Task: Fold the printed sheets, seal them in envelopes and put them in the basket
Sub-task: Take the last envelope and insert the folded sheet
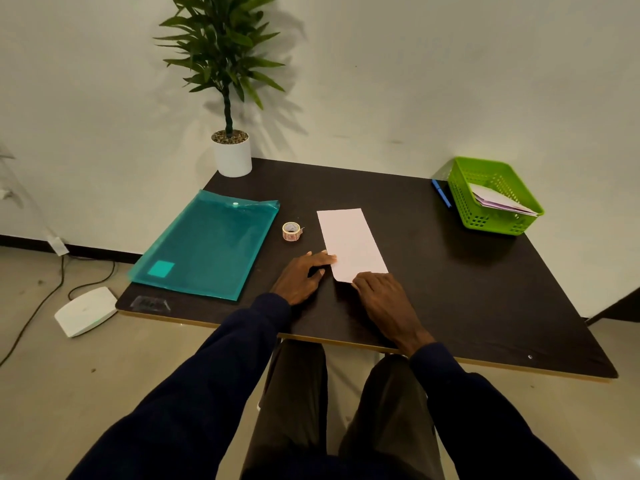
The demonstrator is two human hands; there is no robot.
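Over on the floor at the far left there's a white flat box (86,310) with a cable running off it. On the dark table (467,289) a teal plastic folder (207,244) lies flat, with a potted plant (231,147) standing at the corner behind it. Just right of the folder sits a small roll of tape (292,231). Then the left hand (303,275) rests flat, fingers spread, fingertips touching the left edge of the folded white sheet (349,242) (could be an envelope, hard to tell). The right hand (384,299) presses down on the sheet's near corner, fingers together, nothing gripped. Far right, a blue pen (441,192) lies just beside the green basket (464,199), which already holds some envelopes (498,201).
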